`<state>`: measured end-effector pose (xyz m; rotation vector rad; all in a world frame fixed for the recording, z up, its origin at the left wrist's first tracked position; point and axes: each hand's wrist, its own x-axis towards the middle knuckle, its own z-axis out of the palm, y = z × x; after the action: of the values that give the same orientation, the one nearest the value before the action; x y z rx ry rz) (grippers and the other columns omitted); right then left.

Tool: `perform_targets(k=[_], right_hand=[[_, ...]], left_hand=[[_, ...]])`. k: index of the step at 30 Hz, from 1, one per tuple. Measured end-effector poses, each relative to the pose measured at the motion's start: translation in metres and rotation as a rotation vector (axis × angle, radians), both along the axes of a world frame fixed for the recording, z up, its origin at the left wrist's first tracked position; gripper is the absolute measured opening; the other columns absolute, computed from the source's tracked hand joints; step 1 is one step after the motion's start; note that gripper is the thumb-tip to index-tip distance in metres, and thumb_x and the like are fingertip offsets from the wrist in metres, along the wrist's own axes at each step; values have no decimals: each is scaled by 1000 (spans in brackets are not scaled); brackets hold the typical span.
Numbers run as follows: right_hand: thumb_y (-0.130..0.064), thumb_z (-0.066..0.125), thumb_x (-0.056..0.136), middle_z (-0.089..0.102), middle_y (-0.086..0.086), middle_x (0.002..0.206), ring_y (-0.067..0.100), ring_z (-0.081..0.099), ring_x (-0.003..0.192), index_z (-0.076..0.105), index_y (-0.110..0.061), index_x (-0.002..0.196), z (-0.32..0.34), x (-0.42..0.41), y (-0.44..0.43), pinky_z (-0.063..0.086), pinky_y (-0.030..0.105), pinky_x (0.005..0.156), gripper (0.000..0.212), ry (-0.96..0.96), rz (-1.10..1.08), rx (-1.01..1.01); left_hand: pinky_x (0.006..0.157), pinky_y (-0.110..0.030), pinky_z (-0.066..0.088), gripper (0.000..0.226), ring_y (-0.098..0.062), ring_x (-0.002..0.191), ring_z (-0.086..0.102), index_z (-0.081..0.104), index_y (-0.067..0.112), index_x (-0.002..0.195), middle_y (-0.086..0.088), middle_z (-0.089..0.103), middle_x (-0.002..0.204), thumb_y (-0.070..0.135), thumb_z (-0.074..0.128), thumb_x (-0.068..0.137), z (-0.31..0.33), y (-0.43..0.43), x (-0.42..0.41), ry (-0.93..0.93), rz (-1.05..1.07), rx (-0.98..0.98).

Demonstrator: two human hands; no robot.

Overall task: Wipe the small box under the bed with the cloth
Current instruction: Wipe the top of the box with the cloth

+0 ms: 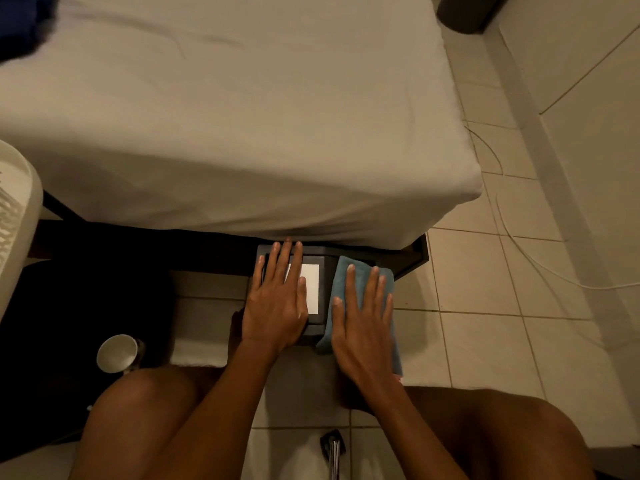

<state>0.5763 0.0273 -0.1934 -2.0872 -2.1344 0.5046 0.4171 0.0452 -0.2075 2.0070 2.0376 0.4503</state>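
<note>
A small dark box (320,315) with a white label on top sits on the tiled floor, its far end under the edge of the bed (242,133). My left hand (277,303) lies flat on the box's left half, fingers spread and pointing toward the bed. A blue cloth (360,275) is draped over the box's right side. My right hand (363,327) presses flat on the cloth, fingers extended. The box's right side is hidden beneath the cloth.
A white mug (116,353) stands on the floor at the left, near my left knee. A white basket (17,216) is at the far left. A thin white cable (526,254) runs over the tiles on the right. The dark bed frame (415,258) borders the box.
</note>
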Motion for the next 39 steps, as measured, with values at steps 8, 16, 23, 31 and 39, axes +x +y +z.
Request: perform_targets(k=[8,16,23,31,39], right_hand=[[-54,12,101,-16,8,165,20,-20,150,-19,-40,152,2,7,37,-8,45,123,61,70,16,42],[-57,10,98,-13,6,165,19,-15,151,-6,-33,157,-2,9,8,-8,40,122,66,75,-1,75],[-53,11,100,-8,10,166,23,-11,152,-10,-34,156,0,4,35,-1,44,124,63,53,27,80],[-51,15,101,-2,10,166,25,-1,153,3,-28,158,6,4,19,6,43,123,63,97,30,106],[-49,22,102,-4,13,166,28,1,153,1,-29,158,-3,-6,7,1,44,122,63,51,-42,95]], left_hand=[[123,-40,-3,62,-17,152,-9,-2,18,157,-3,-5,165,38,15,101,2,0,2,31,-14,-21],[123,-40,-2,62,-17,153,-6,1,18,157,-4,-2,165,38,16,101,0,0,1,29,-13,-15],[123,-40,-4,62,-17,152,-8,-2,17,157,-4,-4,165,37,20,102,0,1,1,50,-17,-21],[122,-40,-6,63,-19,152,-7,-4,17,156,-5,-5,165,41,11,100,1,2,1,70,-22,-37],[122,-41,-4,63,-19,152,-5,-1,17,157,-6,-2,165,40,12,100,1,2,1,73,-22,-32]])
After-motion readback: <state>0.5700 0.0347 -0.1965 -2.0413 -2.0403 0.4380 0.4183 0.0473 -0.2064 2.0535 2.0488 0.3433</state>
